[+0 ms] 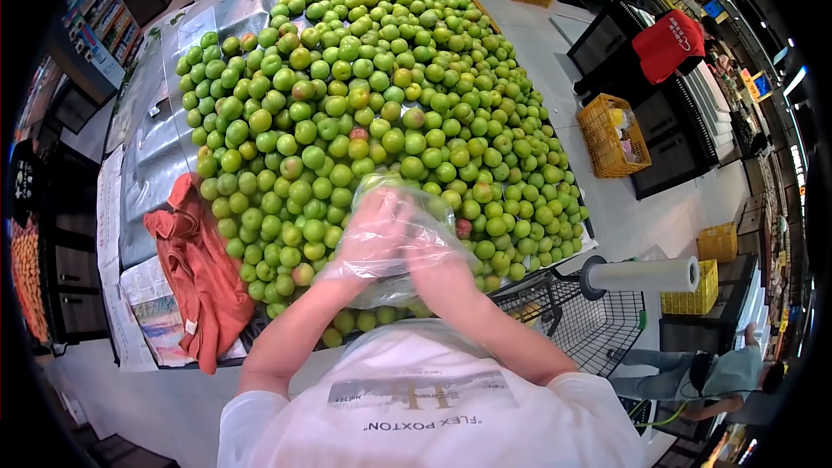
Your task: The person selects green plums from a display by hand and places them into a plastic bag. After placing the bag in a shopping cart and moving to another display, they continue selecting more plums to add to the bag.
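Clear plastic bag film surrounds both of my hands above a large heap of round green fruit, some with reddish patches. My left hand is under the film, close beside my right hand. The film and blur hide the fingers of both hands, so what they grip cannot be made out. Green fruit shows through the bag just beyond the hands. More fruit lies under and around the bag.
A red-orange cloth lies at the left edge. On the right are a black wire cart, a plastic roll and a yellow crate. A person in red stands farther off; another person is at lower right.
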Available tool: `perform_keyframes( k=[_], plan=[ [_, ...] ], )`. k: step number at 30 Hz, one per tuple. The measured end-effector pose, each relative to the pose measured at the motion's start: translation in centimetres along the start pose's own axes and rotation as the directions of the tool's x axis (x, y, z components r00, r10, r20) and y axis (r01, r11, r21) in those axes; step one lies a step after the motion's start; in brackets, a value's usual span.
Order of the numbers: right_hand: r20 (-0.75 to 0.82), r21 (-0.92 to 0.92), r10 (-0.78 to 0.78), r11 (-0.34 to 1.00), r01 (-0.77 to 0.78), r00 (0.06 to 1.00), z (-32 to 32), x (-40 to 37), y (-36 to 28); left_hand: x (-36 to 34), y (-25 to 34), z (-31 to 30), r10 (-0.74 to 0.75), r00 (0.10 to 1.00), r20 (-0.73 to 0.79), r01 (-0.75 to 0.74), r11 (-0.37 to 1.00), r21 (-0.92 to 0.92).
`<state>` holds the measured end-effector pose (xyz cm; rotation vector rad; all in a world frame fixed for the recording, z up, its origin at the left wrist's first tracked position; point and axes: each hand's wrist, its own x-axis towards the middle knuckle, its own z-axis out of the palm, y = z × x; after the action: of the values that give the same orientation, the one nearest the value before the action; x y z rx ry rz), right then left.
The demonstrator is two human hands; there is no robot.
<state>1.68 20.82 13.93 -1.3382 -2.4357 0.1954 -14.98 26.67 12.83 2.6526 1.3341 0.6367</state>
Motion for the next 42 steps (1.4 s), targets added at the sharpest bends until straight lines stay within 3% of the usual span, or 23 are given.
perform_keyframes(
  k=[2, 4, 7, 8, 10, 12, 16, 18, 20, 23, 26, 28, 35, 37, 38, 40, 42],
  plan=[
    [-0.038, -0.072, 0.024, 0.997, -0.026, 0.999, 0.9, 0.6, 0.7, -0.2, -0.1, 0.3, 0.029, 0.997, -0.068, -0.028, 0.999, 0.025],
    [-0.198, -0.191, 0.015, 0.980, -0.054, 0.980, 1.4, 1.8, 1.4, -0.2, -0.2, 0.3, 0.053, 0.989, -0.136, -0.046, 0.998, 0.052],
    [-0.298, -0.125, 0.027, 0.990, -0.067, 0.954, 1.6, 2.9, 2.2, 0.5, -0.4, 0.3, 0.020, 0.986, -0.168, -0.014, 0.999, 0.038],
    [-0.298, -0.127, 0.022, 0.990, -0.063, 0.954, 1.7, 3.0, 2.5, 0.7, -0.7, 0.6, 0.027, 0.982, -0.188, -0.032, 0.999, -0.025],
    [-0.140, -0.052, 0.083, 0.994, -0.091, 0.987, 2.0, 3.2, 2.9, 1.0, -0.6, 0.5, 0.033, 0.976, -0.213, -0.051, 0.995, -0.083],
    [-0.151, -0.081, 0.039, 0.995, -0.051, 0.988, 1.9, 3.4, 3.5, 1.5, -0.4, 0.1, -0.024, 0.997, -0.075, 0.027, 0.999, 0.046],
    [-0.145, -0.117, -0.065, 0.992, 0.048, 0.987, 1.7, 3.3, 3.5, 1.0, 0.0, -0.5, -0.044, 0.988, -0.148, 0.066, 0.987, 0.149],
    [-0.126, -0.137, -0.063, 0.990, 0.045, 0.990, 1.2, 3.8, 2.9, 0.5, -0.4, -0.7, -0.110, 0.989, -0.096, 0.122, 0.984, 0.127],
    [-0.107, -0.154, -0.057, 0.987, 0.040, 0.993, 1.1, 4.2, 2.5, -0.5, -0.9, -0.6, -0.111, 0.988, -0.108, 0.119, 0.990, 0.073],
    [-0.132, -0.055, -0.024, 0.998, 0.017, 0.991, 1.4, 4.8, 2.5, -1.8, -1.3, -0.9, -0.024, 0.998, -0.054, 0.036, 0.974, 0.224],
    [-0.119, -0.039, -0.021, 0.999, 0.017, 0.993, 2.2, 5.5, 3.0, -2.1, -1.1, -2.7, -0.081, 0.996, 0.042, 0.074, 0.985, 0.158],
    [-0.165, -0.024, -0.124, 0.992, 0.122, 0.978, 2.1, 6.3, 2.8, -1.7, -0.9, -3.9, -0.214, 0.967, 0.139, 0.233, 0.962, -0.139],
    [-0.167, -0.065, -0.180, 0.983, 0.171, 0.969, 3.6, 7.1, 3.6, -3.2, -2.0, -4.6, -0.228, 0.949, 0.219, 0.258, 0.958, -0.122],
    [-0.163, -0.051, -0.198, 0.980, 0.193, 0.966, 2.8, 7.2, 3.4, -3.0, -1.6, -6.7, -0.175, 0.944, 0.280, 0.274, 0.889, -0.368],
    [-0.161, -0.048, -0.195, 0.981, 0.189, 0.968, 2.3, 7.3, 3.2, -2.7, -1.5, -7.8, -0.174, 0.943, 0.285, 0.275, 0.888, -0.368],
    [-0.025, -0.006, -0.128, 0.992, 0.127, 0.992, 1.4, 7.4, 2.9, -1.8, -1.5, -10.1, -0.052, 0.982, 0.183, 0.170, 0.670, -0.722],
    [-0.092, -0.016, -0.148, 0.989, 0.147, 0.985, 3.0, 6.8, 3.7, -0.9, -2.4, -11.2, -0.100, 0.992, 0.076, 0.121, 0.597, -0.793]
  ],
)
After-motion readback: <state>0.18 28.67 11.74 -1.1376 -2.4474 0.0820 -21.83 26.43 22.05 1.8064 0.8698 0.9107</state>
